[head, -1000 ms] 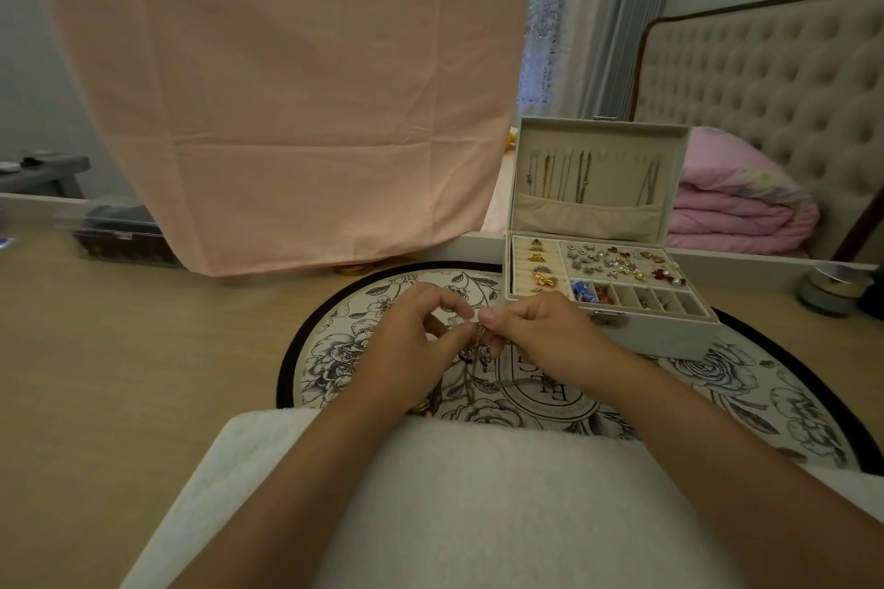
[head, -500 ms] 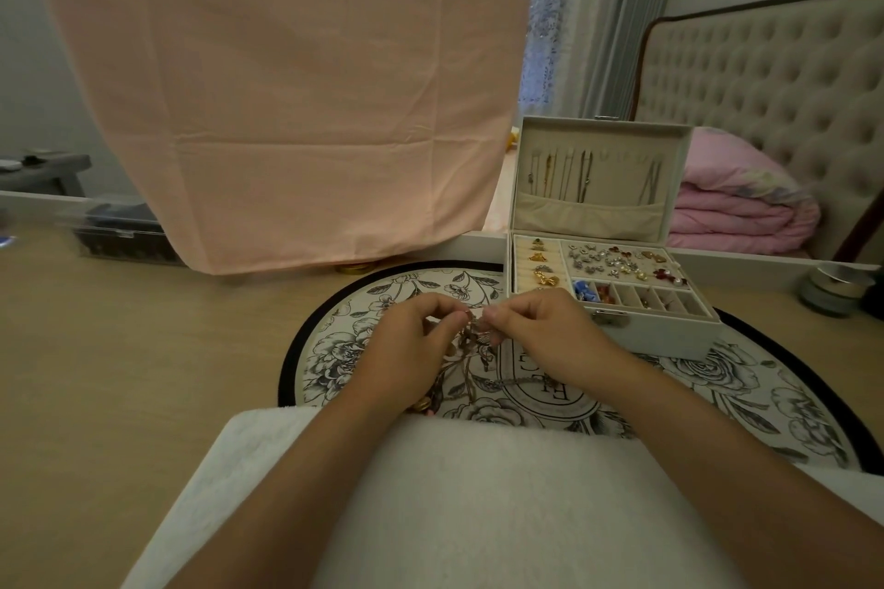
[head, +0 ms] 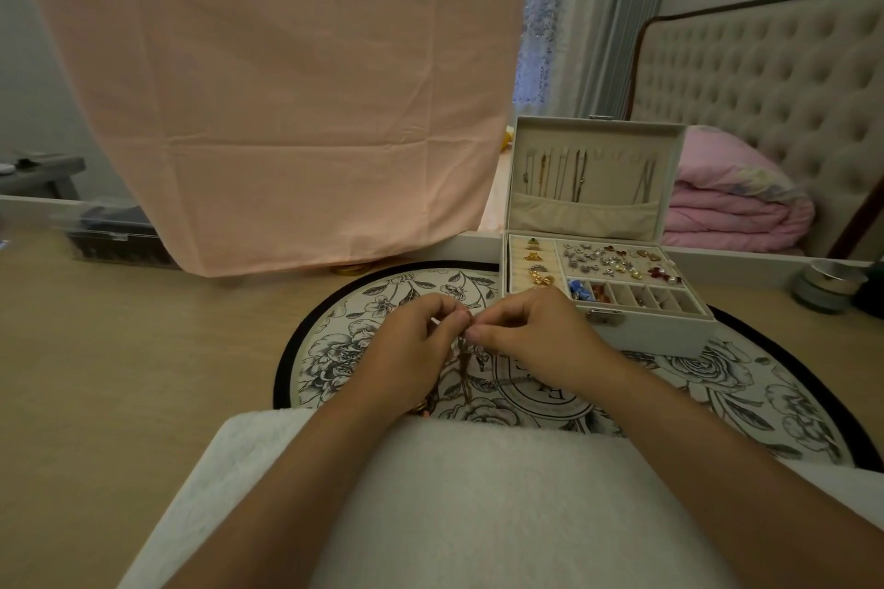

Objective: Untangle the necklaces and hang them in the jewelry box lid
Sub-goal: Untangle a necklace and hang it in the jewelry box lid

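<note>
Both hands work at one knot. The left hand (head: 411, 340) and right hand (head: 535, 335) meet fingertip to fingertip above the rug (head: 363, 335), each pinching a strand of the necklaces (head: 466, 359) at the top of the tangle. The remaining chain hangs below the fingers and trails toward the towel (head: 478, 493) on the lap.

Handling:
- The chains appear thin, light and fully limp, so they offer no stiffness to push against.
- Fine links are likely slippery and will probably kink or break under a hard pull.
- Grip with fingertips only, close to the knot, and loosen the loops rather than tightening them.
- For hanging, take hold near the clasp end so that the length drops straight.

Surroundings:
- The box (head: 660, 330) stands open, just beside the right hand.
- Its lid (head: 617, 177) is upright, with several hung chains (head: 579, 175) toward the left and one at the right. The middle hooks look free, though they are too small to confirm.
- A pocket (head: 583, 218) runs below the hooks.
- The earring tray (head: 617, 261) lies between the hands and the lid, and a dangling chain carried across it may snag.
- A pink cloth (head: 287, 86) hangs behind, and a jar (head: 830, 285) sits well apart at the right.
</note>
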`<state>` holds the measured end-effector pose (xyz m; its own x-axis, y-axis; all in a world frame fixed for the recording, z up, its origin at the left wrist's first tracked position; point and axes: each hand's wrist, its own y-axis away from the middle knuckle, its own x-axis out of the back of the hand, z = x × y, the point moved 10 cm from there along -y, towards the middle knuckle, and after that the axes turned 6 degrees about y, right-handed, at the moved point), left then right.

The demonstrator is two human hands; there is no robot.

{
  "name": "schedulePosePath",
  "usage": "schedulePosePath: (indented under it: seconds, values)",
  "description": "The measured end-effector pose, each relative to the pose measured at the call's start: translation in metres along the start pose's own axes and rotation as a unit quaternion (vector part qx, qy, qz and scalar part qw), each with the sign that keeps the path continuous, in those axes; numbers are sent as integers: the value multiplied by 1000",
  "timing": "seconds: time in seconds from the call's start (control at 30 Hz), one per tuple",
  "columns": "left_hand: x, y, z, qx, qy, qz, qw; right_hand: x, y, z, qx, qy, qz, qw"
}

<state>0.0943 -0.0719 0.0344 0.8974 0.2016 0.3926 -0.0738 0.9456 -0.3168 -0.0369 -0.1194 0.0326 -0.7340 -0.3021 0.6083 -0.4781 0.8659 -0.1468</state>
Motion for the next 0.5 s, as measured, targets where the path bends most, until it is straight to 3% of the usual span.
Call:
schedulePosePath:
  seconds: [0.2,0.37,0.5]
  values:
    - [-6,-1,-1,-4,-72,-59,996,12,2,-7,7,-50,26,998]
    - [-6,-2,-3,45,45,-41,997,-9,7,-7,-25,-44,-54,997]
    - [-14,0,-7,80,97,-94,988,-12,6,-11,-17,-40,-63,997]
